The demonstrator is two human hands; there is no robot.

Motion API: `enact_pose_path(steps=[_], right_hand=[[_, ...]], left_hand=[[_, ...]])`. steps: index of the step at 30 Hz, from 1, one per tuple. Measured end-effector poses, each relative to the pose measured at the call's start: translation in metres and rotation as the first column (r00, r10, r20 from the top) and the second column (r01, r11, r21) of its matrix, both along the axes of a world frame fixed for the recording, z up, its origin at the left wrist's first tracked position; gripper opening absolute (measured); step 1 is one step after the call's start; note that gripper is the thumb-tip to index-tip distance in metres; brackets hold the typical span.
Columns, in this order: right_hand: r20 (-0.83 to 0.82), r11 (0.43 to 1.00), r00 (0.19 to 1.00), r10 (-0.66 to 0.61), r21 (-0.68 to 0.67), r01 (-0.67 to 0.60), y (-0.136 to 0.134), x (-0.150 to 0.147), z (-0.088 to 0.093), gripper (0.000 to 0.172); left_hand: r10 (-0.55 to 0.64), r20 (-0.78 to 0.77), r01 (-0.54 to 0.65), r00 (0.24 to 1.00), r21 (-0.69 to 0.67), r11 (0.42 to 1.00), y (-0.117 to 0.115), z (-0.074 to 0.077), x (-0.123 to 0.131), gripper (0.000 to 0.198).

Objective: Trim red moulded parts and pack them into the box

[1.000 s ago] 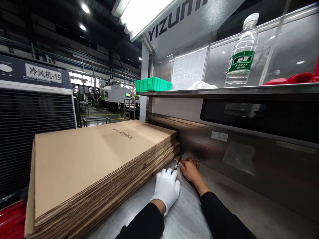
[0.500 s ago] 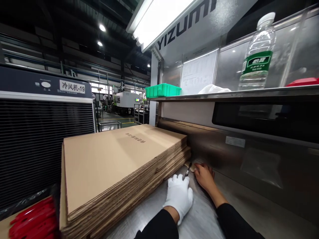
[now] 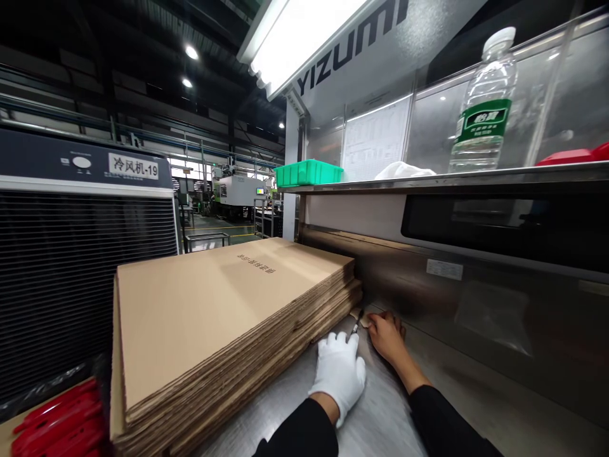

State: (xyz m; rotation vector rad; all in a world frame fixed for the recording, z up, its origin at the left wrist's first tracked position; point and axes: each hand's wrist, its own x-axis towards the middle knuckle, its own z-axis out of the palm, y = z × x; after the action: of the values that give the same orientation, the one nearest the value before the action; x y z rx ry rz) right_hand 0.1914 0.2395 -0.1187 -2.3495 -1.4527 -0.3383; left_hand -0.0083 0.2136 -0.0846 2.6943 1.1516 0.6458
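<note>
My left hand (image 3: 339,371) wears a white glove and is closed on a thin dark pen-like tool (image 3: 354,328), tip pointing away from me. My bare right hand (image 3: 387,335) rests just right of it on the steel worktop (image 3: 380,412), fingertips curled on a small tan scrap (image 3: 364,320) beside the tool's tip. Both hands sit at the near right corner of a tall stack of flattened cardboard sheets (image 3: 209,304), with the glove touching the stack's edge.
A steel shelf (image 3: 451,176) above carries a green bin (image 3: 309,172), a white cloth (image 3: 403,170), a water bottle (image 3: 483,105) and red parts (image 3: 571,154). A cooler unit (image 3: 80,254) stands at left. Red plastic pieces (image 3: 57,425) lie at lower left.
The camera swung so the scene shifted right, then slightly back. Both hands stay at the stack's corner; the tool's tip sits closer to the scrap under my right fingers.
</note>
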Motion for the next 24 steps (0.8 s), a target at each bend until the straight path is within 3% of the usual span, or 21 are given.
enact_pose_path(steps=[5, 24], right_hand=[[-0.006, 1.000, 1.000, -0.009, -0.001, 0.009, -0.001, 0.000, 0.001, 0.026], [-0.051, 0.987, 0.996, 0.070, 0.146, -0.062, 0.007, 0.016, -0.007, 0.021]], left_hand=[[0.006, -0.006, -0.006, 1.000, -0.009, 1.000, 0.001, 0.000, 0.001, 0.065], [-0.017, -0.005, 0.017, 1.000, 0.040, 0.999, 0.001, -0.001, 0.000, 0.048]])
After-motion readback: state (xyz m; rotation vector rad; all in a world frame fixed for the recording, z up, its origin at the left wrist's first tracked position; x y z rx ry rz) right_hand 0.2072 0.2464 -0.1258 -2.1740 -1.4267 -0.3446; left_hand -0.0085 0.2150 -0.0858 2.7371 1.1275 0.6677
